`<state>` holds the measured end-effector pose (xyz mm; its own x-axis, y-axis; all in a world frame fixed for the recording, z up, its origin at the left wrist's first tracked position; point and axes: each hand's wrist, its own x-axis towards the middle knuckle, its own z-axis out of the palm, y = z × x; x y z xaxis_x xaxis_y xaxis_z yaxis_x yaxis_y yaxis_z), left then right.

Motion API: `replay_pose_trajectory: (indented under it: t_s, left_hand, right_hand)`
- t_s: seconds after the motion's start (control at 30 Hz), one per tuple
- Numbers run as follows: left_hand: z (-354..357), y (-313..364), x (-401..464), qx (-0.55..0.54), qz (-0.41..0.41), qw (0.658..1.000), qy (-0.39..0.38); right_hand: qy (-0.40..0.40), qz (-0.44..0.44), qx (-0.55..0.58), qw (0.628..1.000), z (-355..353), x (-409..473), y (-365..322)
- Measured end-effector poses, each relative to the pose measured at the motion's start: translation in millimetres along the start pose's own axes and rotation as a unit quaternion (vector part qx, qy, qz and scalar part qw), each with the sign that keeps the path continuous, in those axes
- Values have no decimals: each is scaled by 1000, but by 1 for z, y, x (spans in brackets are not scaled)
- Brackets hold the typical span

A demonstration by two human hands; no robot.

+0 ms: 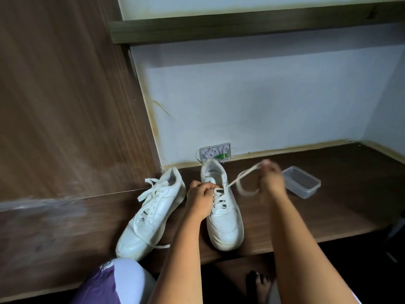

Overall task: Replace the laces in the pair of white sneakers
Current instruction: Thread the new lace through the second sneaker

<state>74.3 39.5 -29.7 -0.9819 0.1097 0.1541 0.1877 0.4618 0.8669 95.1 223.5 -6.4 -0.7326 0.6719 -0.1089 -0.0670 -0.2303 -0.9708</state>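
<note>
Two white sneakers stand on a dark wooden desk (328, 205). The left sneaker (151, 213) is fully laced, its toe toward me, and one lace end trails by its sole. On the right sneaker (224, 216), my left hand (200, 197) grips the shoe's upper at the eyelets. My right hand (270, 177) is raised to the right of the shoe and pinches a white lace (238, 176). The lace runs from the upper eyelets up to my fingers and hangs in a blurred loop below them.
A clear plastic container (301, 182) sits on the desk just right of my right hand. A small wall socket box (215, 153) is behind the right sneaker. A wooden panel rises at the left, and my knee (122, 279) is below the desk edge.
</note>
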Motion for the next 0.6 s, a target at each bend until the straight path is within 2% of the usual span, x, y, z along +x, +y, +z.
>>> replay_pose_trajectory:
  t_s: [0.03,0.07,0.1,0.13,0.2,0.27,0.3,0.33,0.4,0.43,0.47,0.53,0.6]
  left_hand:
    - [0,2,-1,5,0,1000,-4]
    - [1,3,-2,3,-3,1000,-14]
    - [1,4,-3,-2,-4,1000,-29]
    - [2,5,-4,-7,-8,999,-46]
    - [3,7,-8,-3,-18,998,-65]
    - [4,4,-9,15,-9,998,-67]
    - [5,2,-10,37,4,997,-66]
    - [5,1,-12,59,17,996,-63]
    - [6,1,-13,73,27,996,-31]
    - [6,1,-12,61,22,998,-4]
    - [6,3,-11,50,11,998,27]
    - [3,6,-6,19,-30,995,88]
    - [0,8,0,-23,-59,989,137]
  right_hand:
    - [90,25,133,987,-15,11,-9]
    - [158,51,246,955,-29,22,-15]
    - [193,72,314,927,-39,27,-20]
    - [195,77,317,925,-42,26,-23]
    - [145,57,201,967,-28,13,-25]
    - [49,-4,-2,999,-7,-6,-21]
    - [-9,-39,-137,990,-1,-11,-14]
    - [-62,-58,-275,958,0,-13,-7]
    - [-97,-52,-485,868,-3,-15,3]
    - [-84,-35,-530,843,-5,-16,4]
    - [-62,-24,-539,840,-7,-18,3]
    - [-22,-58,-497,866,-8,-17,-2]
    - [17,-152,-449,880,-8,-16,-11]
